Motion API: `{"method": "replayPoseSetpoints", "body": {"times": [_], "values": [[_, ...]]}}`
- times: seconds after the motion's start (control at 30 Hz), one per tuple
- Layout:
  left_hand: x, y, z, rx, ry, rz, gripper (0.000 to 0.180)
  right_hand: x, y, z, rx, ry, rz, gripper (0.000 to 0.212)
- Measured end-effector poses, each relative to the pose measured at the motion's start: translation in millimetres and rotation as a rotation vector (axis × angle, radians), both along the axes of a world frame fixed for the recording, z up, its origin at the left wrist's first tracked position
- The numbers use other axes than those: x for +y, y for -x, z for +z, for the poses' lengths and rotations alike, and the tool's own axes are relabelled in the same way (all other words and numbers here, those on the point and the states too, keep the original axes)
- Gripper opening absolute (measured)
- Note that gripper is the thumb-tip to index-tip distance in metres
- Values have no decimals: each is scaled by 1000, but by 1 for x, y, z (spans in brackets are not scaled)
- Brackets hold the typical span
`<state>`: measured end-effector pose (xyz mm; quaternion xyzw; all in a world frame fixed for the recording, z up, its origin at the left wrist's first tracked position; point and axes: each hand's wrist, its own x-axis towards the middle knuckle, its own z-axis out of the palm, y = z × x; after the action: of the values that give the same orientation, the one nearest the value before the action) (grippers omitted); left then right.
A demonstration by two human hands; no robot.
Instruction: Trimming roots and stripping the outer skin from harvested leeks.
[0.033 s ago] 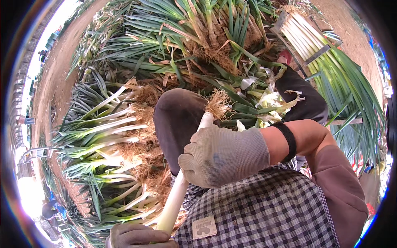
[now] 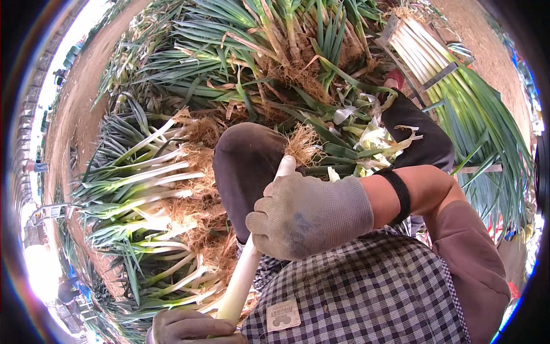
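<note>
While the gloved right hand (image 2: 309, 219) clamps 1 leek (image 2: 241, 281) below its roots, the left hand (image 2: 192, 328) closes around its lower part. A bent knee (image 2: 245, 157) stands between the root end and unpeeled leeks (image 2: 166, 168) at left; pale leaves (image 2: 381, 143) lie beyond, and a metal rack (image 2: 440, 76) holds cleaner leeks (image 2: 421, 53) at right.

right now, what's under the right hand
A pale leek stalk runs beneath the right hand, showing on both sides, roots at its upper end; the stretch inside the grip is covered.
</note>
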<state>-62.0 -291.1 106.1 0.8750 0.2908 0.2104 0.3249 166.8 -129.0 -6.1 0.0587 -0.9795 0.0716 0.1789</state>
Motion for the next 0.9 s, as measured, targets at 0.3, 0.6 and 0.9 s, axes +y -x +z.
{"method": "replayPoseSetpoints", "body": {"times": [0.3,0.6,0.9], "values": [[4,2,3,-40,-2,21,30,31,9,-26,307,1206,-211,9],[8,6,-11,-99,-74,-133,16,152,-94,-180,1001,2125,-1123,14],[-21,-3,-46,-355,-103,255,9,36,-62,-70,287,615,-658,28]]}}
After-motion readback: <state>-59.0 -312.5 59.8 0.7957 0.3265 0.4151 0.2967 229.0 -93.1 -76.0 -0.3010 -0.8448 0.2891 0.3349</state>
